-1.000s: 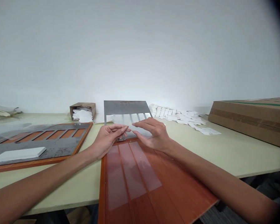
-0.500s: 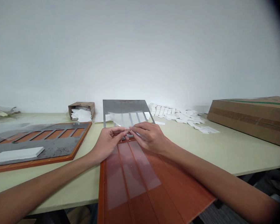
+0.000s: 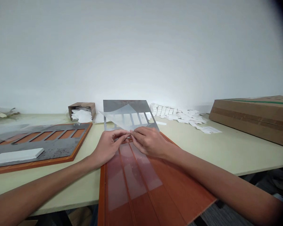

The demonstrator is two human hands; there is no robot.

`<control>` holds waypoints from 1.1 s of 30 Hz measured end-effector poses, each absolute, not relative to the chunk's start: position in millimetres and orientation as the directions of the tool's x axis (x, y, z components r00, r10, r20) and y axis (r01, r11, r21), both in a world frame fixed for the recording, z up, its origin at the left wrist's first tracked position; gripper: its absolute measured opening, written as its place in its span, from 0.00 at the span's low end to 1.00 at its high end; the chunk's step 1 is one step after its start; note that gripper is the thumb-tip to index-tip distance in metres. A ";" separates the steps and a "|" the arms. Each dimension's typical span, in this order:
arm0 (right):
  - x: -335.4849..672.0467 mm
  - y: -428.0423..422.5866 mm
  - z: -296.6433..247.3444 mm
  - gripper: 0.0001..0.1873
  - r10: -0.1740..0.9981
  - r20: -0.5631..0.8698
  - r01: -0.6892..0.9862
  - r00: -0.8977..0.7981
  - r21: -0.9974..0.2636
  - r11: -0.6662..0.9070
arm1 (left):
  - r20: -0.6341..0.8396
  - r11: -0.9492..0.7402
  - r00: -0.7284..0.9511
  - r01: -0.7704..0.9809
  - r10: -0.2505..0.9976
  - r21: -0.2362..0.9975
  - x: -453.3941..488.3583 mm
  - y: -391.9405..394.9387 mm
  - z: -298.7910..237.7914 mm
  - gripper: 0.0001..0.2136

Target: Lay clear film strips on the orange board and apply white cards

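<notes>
My left hand (image 3: pixel 108 147) and my right hand (image 3: pixel 149 142) meet at their fingertips, both pinching the near edge of a clear plastic film (image 3: pixel 124 117). The film arches up over a grey metal plate (image 3: pixel 124 107) with several long slots, and the plate's lower part is hidden behind the film and my fingers. Below my hands lies an orange board (image 3: pixel 169 188), its surface ribbed lengthwise. Several translucent strips (image 3: pixel 132 175) lie on it, just in front of my wrists.
At left, a second orange board (image 3: pixel 41 138) carries a slotted metal plate and a white block (image 3: pixel 16 156). A small cardboard box (image 3: pixel 82 111) holds white paper. White paper pieces (image 3: pixel 179 116) lie scattered behind, beside a large cardboard carton (image 3: pixel 251 122) on the pale table (image 3: pixel 198 150).
The film has risen from lying nearly flat into a tall arch over the plate. My hands have gone from resting on it to pinching its edge together.
</notes>
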State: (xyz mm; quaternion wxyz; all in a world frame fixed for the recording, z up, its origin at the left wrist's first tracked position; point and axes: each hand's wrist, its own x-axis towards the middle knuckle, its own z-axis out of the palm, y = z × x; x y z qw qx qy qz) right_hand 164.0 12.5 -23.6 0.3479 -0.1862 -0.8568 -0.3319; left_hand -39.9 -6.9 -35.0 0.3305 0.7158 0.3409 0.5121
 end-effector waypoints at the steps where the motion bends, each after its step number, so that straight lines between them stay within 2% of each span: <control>1: 163.8 12.0 -23.9 0.12 0.100 0.712 0.555 -0.695 0.442 0.704 | 0.508 -0.553 0.248 0.170 0.825 0.815 -40.2 -7.3 -34.6 0.10; 5: 162.4 12.8 -25.7 0.13 0.129 0.715 0.564 -0.688 0.414 0.715 | 0.503 -0.563 0.272 0.235 0.820 0.792 -41.5 -7.6 -33.2 0.11; 12: 161.6 16.9 -27.0 0.14 0.193 0.801 0.520 -0.567 0.166 0.838 | 0.481 -0.563 0.314 0.271 0.819 0.781 -42.6 -5.5 -33.2 0.12; 16: 161.7 13.8 -23.9 0.13 0.235 0.802 0.495 -0.549 0.085 0.865 | 0.466 -0.548 0.321 0.247 0.825 0.799 -42.3 -5.6 -32.0 0.12; 20: 163.3 15.2 -24.1 0.12 0.225 0.790 0.495 -0.570 0.112 0.861 | 0.456 -0.532 0.317 0.222 0.832 0.817 -43.0 -3.9 -33.6 0.13; 28: 166.5 20.4 -27.3 0.14 0.166 0.733 0.517 -0.660 0.282 0.808 | 0.454 -0.527 0.304 0.232 0.838 0.818 -42.5 -3.1 -34.1 0.13; 33: 164.9 17.4 -25.3 0.14 0.174 0.748 0.515 -0.640 0.250 0.820 | 0.458 -0.534 0.308 0.241 0.834 0.810 -41.6 -4.9 -31.7 0.13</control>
